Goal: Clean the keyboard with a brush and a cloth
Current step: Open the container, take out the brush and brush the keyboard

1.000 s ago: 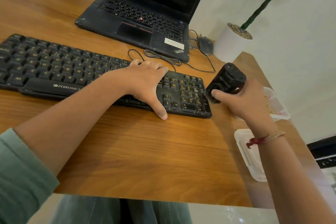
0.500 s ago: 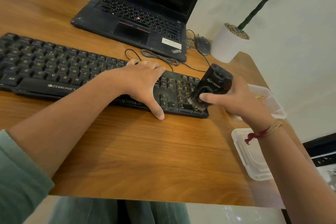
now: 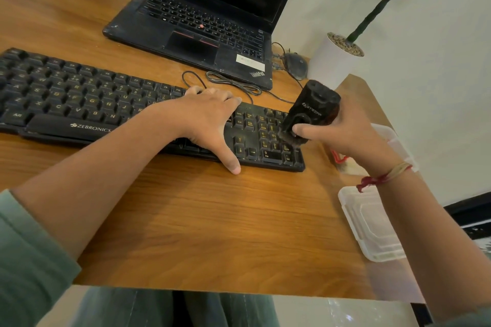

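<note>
Gripping brush (image 3: 310,114) tilted over numpad, right hand (image 3: 342,138); left hand (image 3: 210,119) flat on keyboard (image 3: 79,98).

Single head-worn camera is looking forward and down, sitting close over the desk (image 3: 212,220); keyboard (image 3: 79,98) is crossing upper left.

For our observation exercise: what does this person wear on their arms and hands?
A muted green sleeve covers the left upper arm; the forearm is bare. A red and beige thread band circles the right wrist. The left hand and right hand are ungloved.
</note>
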Tool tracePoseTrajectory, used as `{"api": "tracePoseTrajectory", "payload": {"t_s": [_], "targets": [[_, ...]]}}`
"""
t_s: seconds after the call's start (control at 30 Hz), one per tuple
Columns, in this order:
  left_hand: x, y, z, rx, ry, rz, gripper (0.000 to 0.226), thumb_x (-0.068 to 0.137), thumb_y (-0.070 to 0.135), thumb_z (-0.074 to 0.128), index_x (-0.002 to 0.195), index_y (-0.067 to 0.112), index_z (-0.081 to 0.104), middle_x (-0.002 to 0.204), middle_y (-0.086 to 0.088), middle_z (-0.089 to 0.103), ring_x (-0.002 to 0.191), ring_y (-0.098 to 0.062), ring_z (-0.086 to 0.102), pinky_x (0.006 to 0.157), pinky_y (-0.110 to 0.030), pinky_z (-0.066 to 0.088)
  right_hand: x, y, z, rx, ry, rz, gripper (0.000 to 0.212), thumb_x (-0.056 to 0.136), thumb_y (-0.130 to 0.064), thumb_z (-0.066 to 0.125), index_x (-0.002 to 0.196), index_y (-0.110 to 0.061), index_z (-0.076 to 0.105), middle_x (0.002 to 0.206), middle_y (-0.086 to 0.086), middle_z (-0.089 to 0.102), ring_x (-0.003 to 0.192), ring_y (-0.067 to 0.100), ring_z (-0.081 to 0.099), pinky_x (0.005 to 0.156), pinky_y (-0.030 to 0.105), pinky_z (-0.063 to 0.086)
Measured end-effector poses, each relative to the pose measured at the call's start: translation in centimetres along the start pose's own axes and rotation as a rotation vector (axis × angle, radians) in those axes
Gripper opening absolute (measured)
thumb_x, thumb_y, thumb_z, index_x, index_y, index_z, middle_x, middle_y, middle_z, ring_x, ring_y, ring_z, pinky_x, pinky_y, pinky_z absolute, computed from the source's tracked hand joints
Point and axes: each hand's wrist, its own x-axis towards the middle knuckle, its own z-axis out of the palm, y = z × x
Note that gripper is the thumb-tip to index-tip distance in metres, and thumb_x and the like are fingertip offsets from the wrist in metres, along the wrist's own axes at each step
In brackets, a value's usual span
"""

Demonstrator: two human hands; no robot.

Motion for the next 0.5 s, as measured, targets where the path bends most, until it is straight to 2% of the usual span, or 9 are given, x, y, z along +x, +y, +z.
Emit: {"api": "tracePoseTrajectory", "payload": {"t_s": [0.07, 0.1, 0.13, 0.23, 0.27, 0.33, 0.4, 0.47, 0.5], "targets": [[0.0, -0.1, 0.0, -0.006, 0.001, 0.003, 0.144, 0.044, 0.086, 0.062, 0.156, 0.017, 0.005, 0.161, -0.001, 0.014, 0.148, -0.024, 0.012, 0.12, -0.05, 0.009, -0.5, -0.3, 0.1, 0.147, -0.168, -0.023, 0.032, 0.071, -0.017, 0.08, 0.097, -0.021, 0.061, 0.09, -0.009, 0.069, 0.084, 0.001, 0.065, 0.069, 0.009, 0.049], [0.0, -0.1, 0.0, -0.01, -0.003, 0.002, 0.145, 0.043, 0.087, 0.061, 0.156, 0.017, 0.004, 0.161, 0.0, 0.013, 0.149, -0.024, 0.011, 0.12, -0.05, 0.008, -0.5, -0.1, 0.3, 0.121, -0.197, -0.029, 0.033, 0.071, -0.018, 0.08, 0.098, -0.02, 0.061, 0.091, -0.007, 0.069, 0.084, 0.004, 0.065, 0.071, 0.012, 0.05], [0.0, -0.1, 0.0, -0.014, -0.008, 0.0, 0.146, 0.04, 0.087, 0.058, 0.156, 0.018, 0.003, 0.162, 0.0, 0.012, 0.149, -0.024, 0.01, 0.12, -0.05, 0.007, -0.3, 0.3, 0.6, 0.067, -0.166, -0.016, 0.034, 0.071, -0.021, 0.08, 0.1, -0.018, 0.062, 0.092, -0.005, 0.069, 0.085, 0.006, 0.064, 0.072, 0.016, 0.051], [0.0, 0.0, 0.0, -0.015, -0.01, -0.002, 0.148, 0.037, 0.088, 0.055, 0.157, 0.018, 0.002, 0.162, 0.0, 0.011, 0.149, -0.024, 0.009, 0.12, -0.049, 0.006, 0.8, 0.9, 0.4, -0.172, 0.081, 0.009, 0.036, 0.072, -0.028, 0.078, 0.1, -0.012, 0.062, 0.091, 0.002, 0.067, 0.086, 0.018, 0.061, 0.073, 0.033, 0.051], [0.0, 0.0, 0.0, -0.011, -0.004, -0.002, 0.147, 0.04, 0.088, 0.058, 0.157, 0.018, 0.002, 0.162, 0.0, 0.011, 0.149, -0.024, 0.009, 0.12, -0.049, 0.007, 0.9, 1.0, 0.2, -0.174, 0.127, 0.003, 0.035, 0.071, -0.028, 0.078, 0.099, -0.012, 0.062, 0.09, 0.002, 0.067, 0.086, 0.02, 0.061, 0.072, 0.034, 0.051], [0.1, -0.1, 0.2, -0.006, 0.007, 0.001, 0.144, 0.046, 0.086, 0.064, 0.157, 0.018, 0.002, 0.162, 0.0, 0.011, 0.149, -0.023, 0.009, 0.12, -0.05, 0.006, 0.6, 1.0, 0.0, 0.023, 0.084, 0.018, 0.038, 0.072, -0.025, 0.079, 0.104, -0.017, 0.06, 0.096, -0.002, 0.067, 0.09, 0.013, 0.063, 0.074, 0.026, 0.053], [0.2, -0.2, 0.2, -0.003, 0.008, 0.002, 0.143, 0.048, 0.086, 0.065, 0.157, 0.018, 0.001, 0.162, 0.0, 0.01, 0.149, -0.023, 0.008, 0.12, -0.049, 0.005, 0.1, 1.0, 0.2, 0.205, -0.055, 0.05, 0.041, 0.072, -0.02, 0.08, 0.107, -0.021, 0.058, 0.1, -0.006, 0.067, 0.091, 0.005, 0.064, 0.073, 0.018, 0.052], [0.2, -0.2, 0.2, -0.002, 0.007, 0.0, 0.143, 0.048, 0.085, 0.065, 0.157, 0.018, 0.001, 0.162, 0.0, 0.01, 0.149, -0.023, 0.008, 0.12, -0.049, 0.005, 0.2, 1.5, 0.7, 0.146, -0.099, 0.075, 0.038, 0.071, -0.022, 0.08, 0.102, -0.022, 0.057, 0.094, -0.01, 0.065, 0.086, 0.001, 0.061, 0.068, 0.013, 0.047], [0.2, -0.1, 0.2, -0.004, 0.006, 0.0, 0.143, 0.049, 0.085, 0.065, 0.157, 0.018, 0.001, 0.162, 0.001, 0.01, 0.149, -0.023, 0.007, 0.12, -0.049, 0.005, 0.4, 1.6, 0.8, 0.066, -0.048, 0.07, 0.034, 0.071, -0.026, 0.08, 0.097, -0.022, 0.058, 0.089, -0.011, 0.064, 0.083, 0.001, 0.059, 0.065, 0.013, 0.045]]}}
